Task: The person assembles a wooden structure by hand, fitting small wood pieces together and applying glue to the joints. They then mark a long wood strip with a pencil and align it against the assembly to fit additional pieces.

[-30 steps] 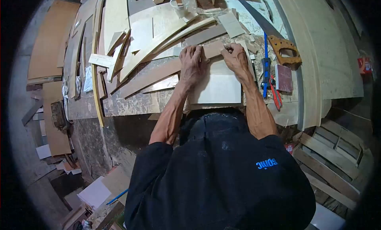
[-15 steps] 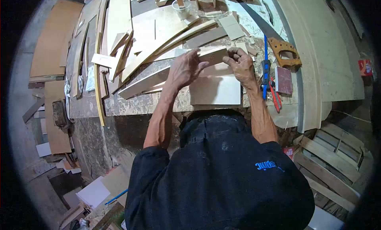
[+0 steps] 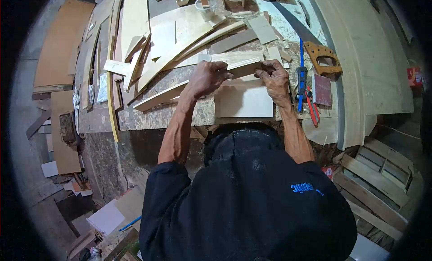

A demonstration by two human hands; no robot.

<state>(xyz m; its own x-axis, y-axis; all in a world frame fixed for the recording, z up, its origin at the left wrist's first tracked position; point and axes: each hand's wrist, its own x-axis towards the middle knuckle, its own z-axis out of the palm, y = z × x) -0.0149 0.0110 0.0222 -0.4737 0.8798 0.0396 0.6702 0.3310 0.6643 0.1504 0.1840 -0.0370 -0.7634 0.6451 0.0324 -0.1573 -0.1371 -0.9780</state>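
Note:
A long plywood strip [image 3: 243, 68] slants across the bench, its layered edge facing up near the right end. My left hand [image 3: 208, 77] is closed round the strip's middle, thumb and fingers pinching its sides. At the right end, my right hand [image 3: 273, 80] grips the strip between thumb and fingers; some fingertips are hidden. The strip's left part reaches low over the bench top. Below both hands a pale rectangular board [image 3: 245, 101] lies at the bench's near edge, partly shaded.
Right of my hands lie a blue utility knife [image 3: 302, 83], red-handled pliers [image 3: 312, 108], a dark red block [image 3: 321, 90] and a handsaw [image 3: 323, 58]. Wood offcuts [image 3: 180, 40] cover the bench's left and back, around a clear plastic cup [image 3: 205, 9]. Boards are stacked at lower right.
The strip has tilted so that more of its layered top edge shows. My left hand has turned and its fingers have closed in; my right fingers have moved slightly down at the end.

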